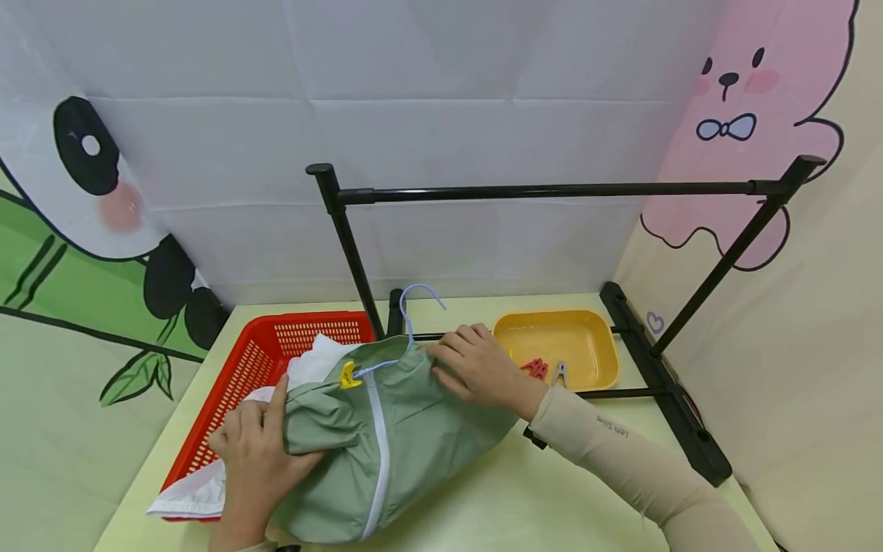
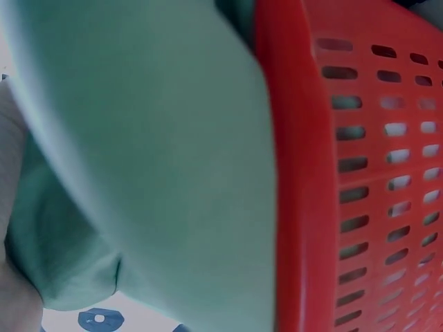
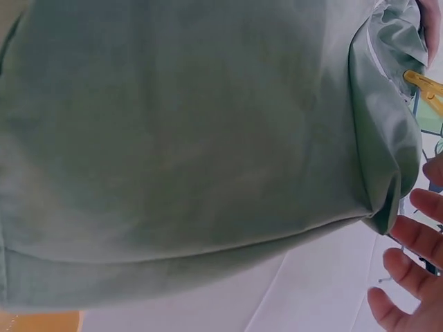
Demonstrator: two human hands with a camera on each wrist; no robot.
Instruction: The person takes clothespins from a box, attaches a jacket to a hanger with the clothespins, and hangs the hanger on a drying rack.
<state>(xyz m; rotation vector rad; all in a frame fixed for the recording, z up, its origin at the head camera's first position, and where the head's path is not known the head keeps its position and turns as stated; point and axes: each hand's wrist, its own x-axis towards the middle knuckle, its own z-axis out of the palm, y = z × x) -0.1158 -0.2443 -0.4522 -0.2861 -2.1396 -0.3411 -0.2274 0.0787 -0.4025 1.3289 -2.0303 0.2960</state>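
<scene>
Head view: right hand [image 1: 486, 372], fingers loosely extended, touches the green jacket [image 1: 431, 433]; left hand [image 1: 257, 456] touches it too, grip unclear!

A pale yellow-green tabletop [image 1: 524, 498] carries a red perforated basket [image 1: 324, 330] toward its left side. A black rack [image 1: 562, 190] stands on it, its right foot bar lying near the right edge. A yellow tray [image 1: 566, 337] sits toward the back by the rack's low crossbars; whether it rests on the tabletop or on a bar is hard to tell.
</scene>
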